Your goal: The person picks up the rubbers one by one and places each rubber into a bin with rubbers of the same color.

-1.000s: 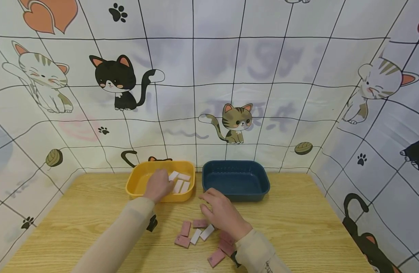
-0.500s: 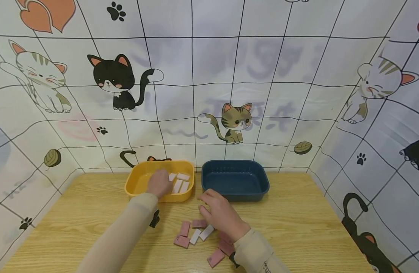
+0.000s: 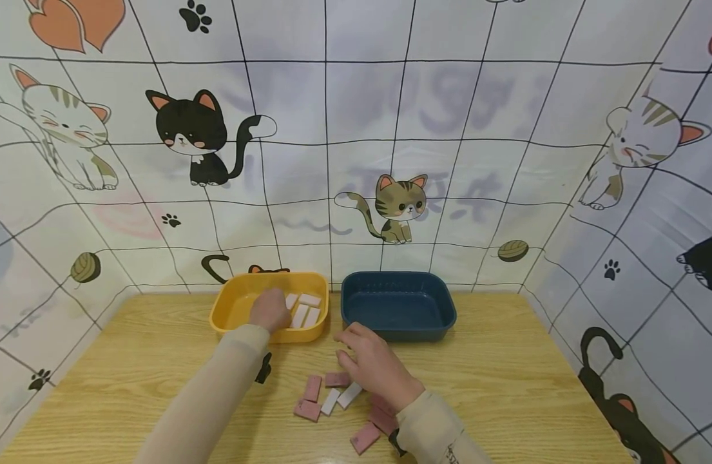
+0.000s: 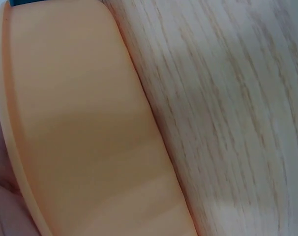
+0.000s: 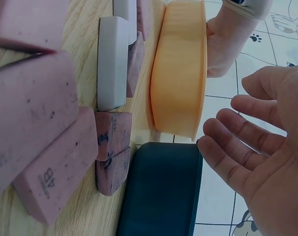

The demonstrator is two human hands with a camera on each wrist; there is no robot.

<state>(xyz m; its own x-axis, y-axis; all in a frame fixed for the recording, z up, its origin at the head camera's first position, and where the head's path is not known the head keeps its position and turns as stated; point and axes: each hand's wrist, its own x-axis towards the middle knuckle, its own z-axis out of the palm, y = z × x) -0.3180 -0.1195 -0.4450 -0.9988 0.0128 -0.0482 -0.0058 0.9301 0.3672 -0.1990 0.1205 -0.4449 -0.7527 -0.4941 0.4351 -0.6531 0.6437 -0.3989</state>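
- Fingers (image 5: 225,162) of the right hand (image 3: 379,364) are loosely bent, slightly apart and holding nothing; those of the left hand (image 3: 270,310) are hidden from me, so I cannot tell whether they grip anything.
- Wooden table (image 3: 129,361): my head view has drifted slightly over the last second, but I see nothing on it that has changed place.
- Blue bin (image 3: 399,332): the right hand hangs near its front left corner, much where it was.
- Yellow bin (image 3: 234,306), just beside it: the left hand stays reached down inside, next to the white blocks (image 3: 300,316).
- Pink erasers (image 3: 307,410), one printed 4B: those I make out lie on the table, some partly hidden by the right hand.
- White blocks, likely erasers too: four show in the yellow bin, two among the pink ones. Same counts as before, so I judge the work has not advanced.
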